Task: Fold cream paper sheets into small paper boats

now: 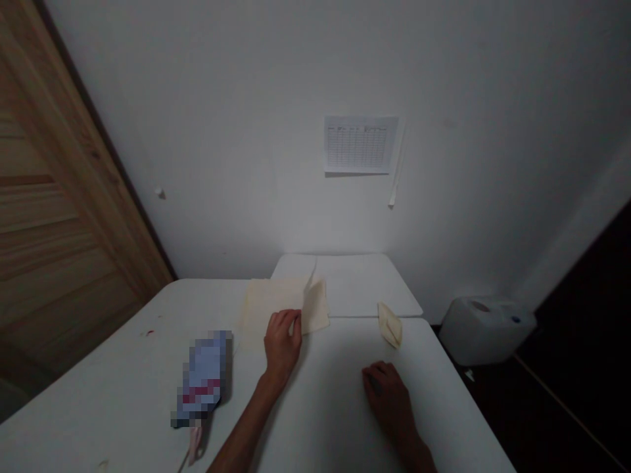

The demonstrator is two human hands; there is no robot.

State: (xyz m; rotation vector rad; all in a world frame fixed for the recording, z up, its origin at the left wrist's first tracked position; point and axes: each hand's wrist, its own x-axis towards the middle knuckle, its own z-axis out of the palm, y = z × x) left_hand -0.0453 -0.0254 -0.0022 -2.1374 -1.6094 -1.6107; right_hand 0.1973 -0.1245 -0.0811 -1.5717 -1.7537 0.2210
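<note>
My left hand (282, 341) pinches the edge of a cream sheet of paper (271, 305) lying on the white table (123, 368); the sheet's right part (315, 307) is lifted and folded upward. My right hand (387, 394) rests on the table surface with fingers curled down, nothing visible in it. A small folded cream paper piece (390, 324) lies a short way beyond my right hand.
A blurred-out blue and red object (202, 381) lies left of my left arm. A second white tabletop (355, 282) adjoins at the back. A white plastic container (486, 328) stands on the floor at right. A printed sheet (361, 144) hangs on the wall; a wooden door (54, 217) is at left.
</note>
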